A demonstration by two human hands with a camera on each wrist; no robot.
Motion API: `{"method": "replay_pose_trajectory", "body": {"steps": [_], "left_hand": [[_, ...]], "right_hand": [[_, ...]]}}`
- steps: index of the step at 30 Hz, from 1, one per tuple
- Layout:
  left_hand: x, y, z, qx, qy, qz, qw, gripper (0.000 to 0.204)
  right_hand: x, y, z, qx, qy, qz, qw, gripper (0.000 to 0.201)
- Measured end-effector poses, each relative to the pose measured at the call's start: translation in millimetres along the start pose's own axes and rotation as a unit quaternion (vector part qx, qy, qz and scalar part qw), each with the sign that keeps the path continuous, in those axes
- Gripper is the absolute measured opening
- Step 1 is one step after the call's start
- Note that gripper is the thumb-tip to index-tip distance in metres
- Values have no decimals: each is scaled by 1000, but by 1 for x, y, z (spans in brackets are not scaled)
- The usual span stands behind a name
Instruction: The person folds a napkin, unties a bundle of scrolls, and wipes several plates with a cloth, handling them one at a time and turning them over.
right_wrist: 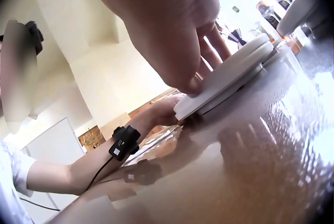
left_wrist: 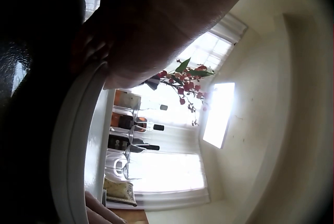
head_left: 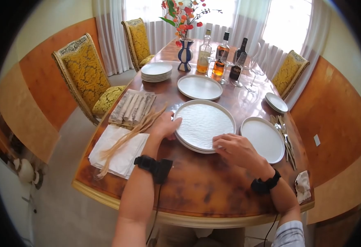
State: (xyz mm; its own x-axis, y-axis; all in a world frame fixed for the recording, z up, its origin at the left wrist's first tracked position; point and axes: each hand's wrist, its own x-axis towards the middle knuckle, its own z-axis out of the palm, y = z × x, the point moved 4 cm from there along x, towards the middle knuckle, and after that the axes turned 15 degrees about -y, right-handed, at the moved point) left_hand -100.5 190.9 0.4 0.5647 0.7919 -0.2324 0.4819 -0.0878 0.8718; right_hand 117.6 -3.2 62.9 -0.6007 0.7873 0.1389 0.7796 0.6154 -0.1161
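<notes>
Two white round plates (head_left: 205, 123) lie stacked near the middle of the table, their rims (right_wrist: 224, 78) close together. My left hand (head_left: 164, 125) grips the stack's left edge, thumb over the rim and fingers at its side; in the left wrist view the hand (left_wrist: 141, 31) is dark above the rim (left_wrist: 73, 130). Bent fingers of my right hand (head_left: 240, 150) rest on the near right rim. In the right wrist view, the right hand (right_wrist: 172, 31) touches the upper plate from above, its fingers spread. The fingers' undersides are partly hidden.
One large plate (head_left: 262, 140) lies right, beside cutlery (head_left: 287, 140); another (head_left: 199, 87) lies behind. Napkins (head_left: 114, 152) with dried stalks and rolled cloths (head_left: 133, 108) are left. Farther back stand stacked plates (head_left: 156, 72), a vase (head_left: 185, 55), bottles (head_left: 204, 55) and glasses (head_left: 236, 74).
</notes>
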Motion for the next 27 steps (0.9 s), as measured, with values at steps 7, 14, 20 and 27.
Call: {"method": "replay_pose_trajectory", "body": {"steps": [7, 14, 20, 27], "left_hand": [[-4, 0, 1, 10, 7, 18, 1000, 47], [3, -14, -1, 2, 11, 46, 999, 45], [1, -11, -1, -3, 20, 61, 998, 40], [-2, -6, -1, 29, 24, 47, 998, 38]], "right_hand": [[-4, 3, 12, -34, -18, 29, 999, 13], [-7, 9, 13, 7, -8, 32, 999, 16], [-9, 9, 11, 32, -1, 28, 999, 16], [-9, 8, 10, 34, 4, 23, 999, 15]]}}
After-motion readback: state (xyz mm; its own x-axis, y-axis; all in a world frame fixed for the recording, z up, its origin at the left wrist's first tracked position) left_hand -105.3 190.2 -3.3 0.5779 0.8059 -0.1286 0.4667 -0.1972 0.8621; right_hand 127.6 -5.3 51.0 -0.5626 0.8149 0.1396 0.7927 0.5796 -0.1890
